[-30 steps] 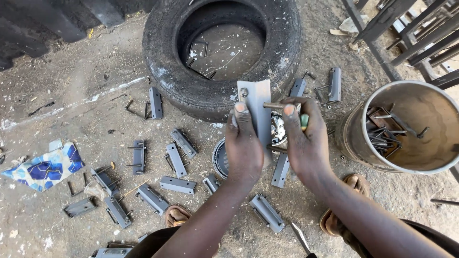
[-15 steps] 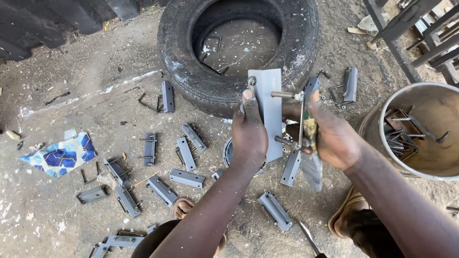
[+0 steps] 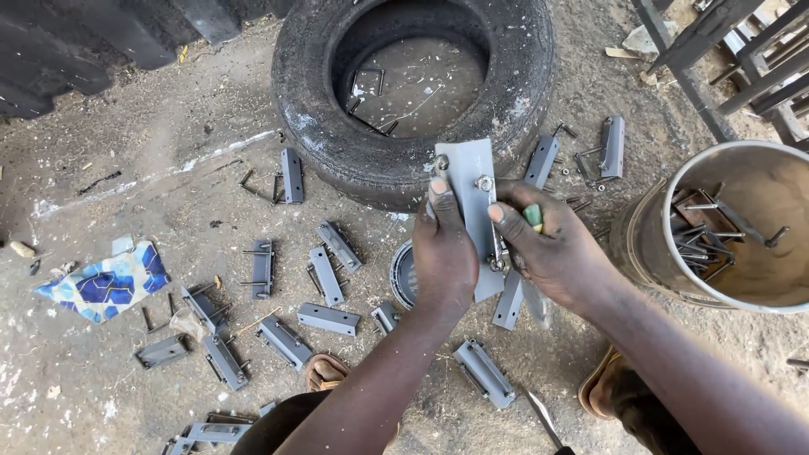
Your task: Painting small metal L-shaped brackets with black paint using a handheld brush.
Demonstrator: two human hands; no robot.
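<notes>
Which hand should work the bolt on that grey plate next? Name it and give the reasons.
Probably the right hand: it already grips a green-handled tool and sits beside the bolt on the grey plate. The left hand is busy gripping the plate's other edge, steadying it.

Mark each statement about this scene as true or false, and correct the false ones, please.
1. Both hands hold one grey metal plate. True: the left hand and the right hand grip it from either side.
2. The tyre stands upright against a wall. False: it lies flat on the ground.
3. The round container on the right has metal rods in it. True.
4. The blue patterned scrap lies inside the tyre. False: it lies on the ground at far left.
5. The ground holds only one metal bracket. False: many grey brackets are scattered there.
</notes>
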